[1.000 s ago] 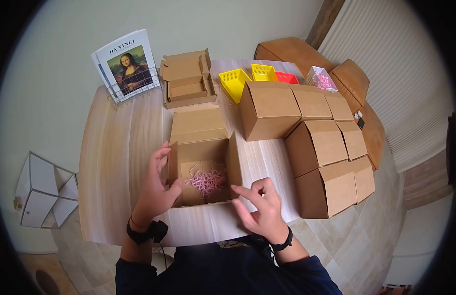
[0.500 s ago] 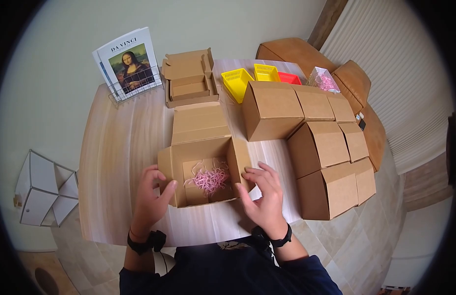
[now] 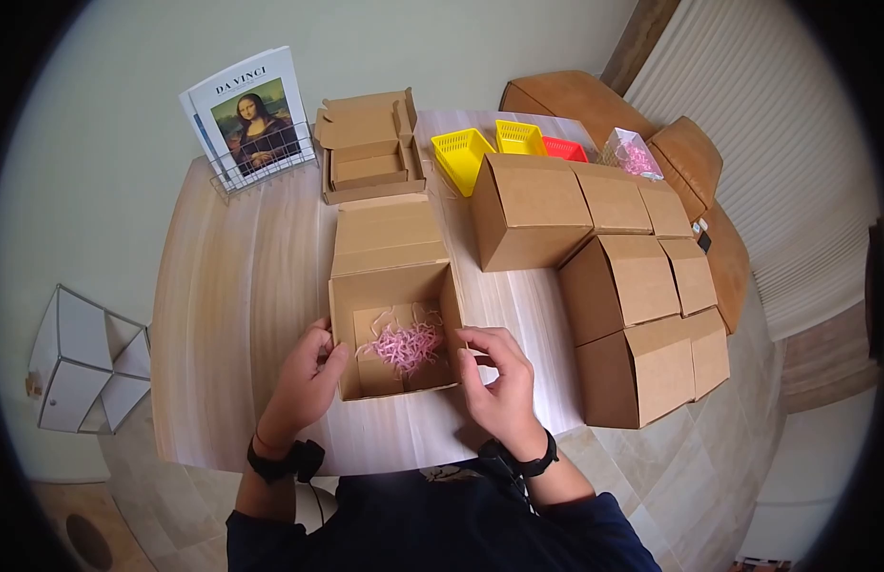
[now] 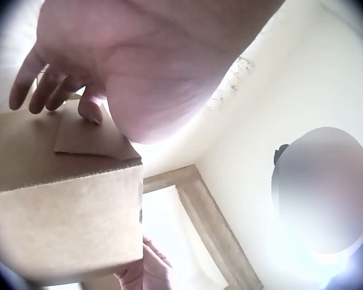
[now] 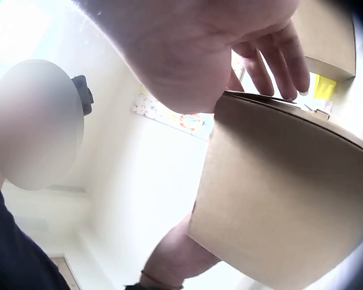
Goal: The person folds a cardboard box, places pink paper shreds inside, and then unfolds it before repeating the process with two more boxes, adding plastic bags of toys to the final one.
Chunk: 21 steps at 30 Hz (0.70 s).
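An open cardboard box stands on the wooden table in front of me, its lid flap lying back away from me. Pink shredded paper lies on its floor. My left hand grips the box's left wall, thumb at the inner edge and fingers outside. In the left wrist view those fingers curl over a folded flap of the box. My right hand holds the right wall the same way. Its fingers hook over the top edge of the box.
Several closed cardboard boxes crowd the table's right side. At the back stand two yellow baskets, a red basket, a bag of pink shred, flat unfolded boxes and a Da Vinci book in a wire rack.
The two side flaps that splayed outward half a second ago are folded in against the walls. Both hands moved inward onto the box's left and right walls.
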Each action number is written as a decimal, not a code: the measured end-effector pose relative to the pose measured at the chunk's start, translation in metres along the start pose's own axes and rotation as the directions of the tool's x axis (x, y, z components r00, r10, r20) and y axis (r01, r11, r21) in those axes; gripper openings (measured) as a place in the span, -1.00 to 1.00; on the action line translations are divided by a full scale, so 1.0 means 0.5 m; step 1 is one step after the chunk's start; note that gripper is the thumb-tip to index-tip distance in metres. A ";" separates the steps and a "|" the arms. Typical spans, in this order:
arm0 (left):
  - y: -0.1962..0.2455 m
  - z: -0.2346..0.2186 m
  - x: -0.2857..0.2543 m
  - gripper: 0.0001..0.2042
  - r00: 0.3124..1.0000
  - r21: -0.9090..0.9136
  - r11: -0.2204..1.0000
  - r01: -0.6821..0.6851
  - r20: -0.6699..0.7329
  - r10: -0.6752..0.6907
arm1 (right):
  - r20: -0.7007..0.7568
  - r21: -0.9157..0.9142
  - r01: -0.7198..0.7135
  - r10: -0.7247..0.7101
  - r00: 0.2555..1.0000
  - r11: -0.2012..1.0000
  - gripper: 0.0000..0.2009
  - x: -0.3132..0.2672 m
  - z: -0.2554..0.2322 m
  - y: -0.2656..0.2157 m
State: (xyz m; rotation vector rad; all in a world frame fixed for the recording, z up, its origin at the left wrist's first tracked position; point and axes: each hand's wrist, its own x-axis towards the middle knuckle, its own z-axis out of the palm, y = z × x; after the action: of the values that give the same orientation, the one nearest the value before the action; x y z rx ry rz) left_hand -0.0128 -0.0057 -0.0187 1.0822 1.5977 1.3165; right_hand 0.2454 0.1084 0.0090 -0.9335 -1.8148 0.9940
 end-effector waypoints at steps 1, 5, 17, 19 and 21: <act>0.008 -0.009 -0.001 -0.84 0.999 0.156 0.986 -0.049 -0.001 0.050 | -0.009 -0.006 0.014 -0.014 1.000 1.000 -0.74 -0.001 0.001 0.003; 0.123 -0.033 -0.007 -0.76 0.955 0.718 0.659 -0.224 0.026 0.296 | -0.057 -0.095 0.107 -0.113 0.992 0.990 -0.74 -0.007 0.001 0.018; 0.276 0.108 0.204 -0.66 0.318 0.563 0.470 -0.680 0.804 -0.503 | -0.108 -0.149 0.155 -0.172 0.979 0.977 -0.73 -0.007 0.004 0.022; 0.209 0.155 0.240 -0.55 0.288 0.618 0.295 -0.728 0.667 -0.687 | -0.114 -0.146 0.152 -0.169 0.979 0.978 -0.73 -0.009 0.003 0.021; 0.175 0.192 0.270 -0.54 0.160 0.606 0.291 -0.740 0.579 -0.799 | -0.114 -0.153 0.152 -0.170 0.979 0.976 -0.73 -0.010 0.004 0.023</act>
State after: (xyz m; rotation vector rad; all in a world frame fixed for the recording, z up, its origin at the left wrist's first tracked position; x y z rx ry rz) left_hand 0.0438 0.1606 0.0460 1.9414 0.9484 -1.0727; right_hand 0.2480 0.1080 -0.0034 -0.8984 -1.8404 0.6951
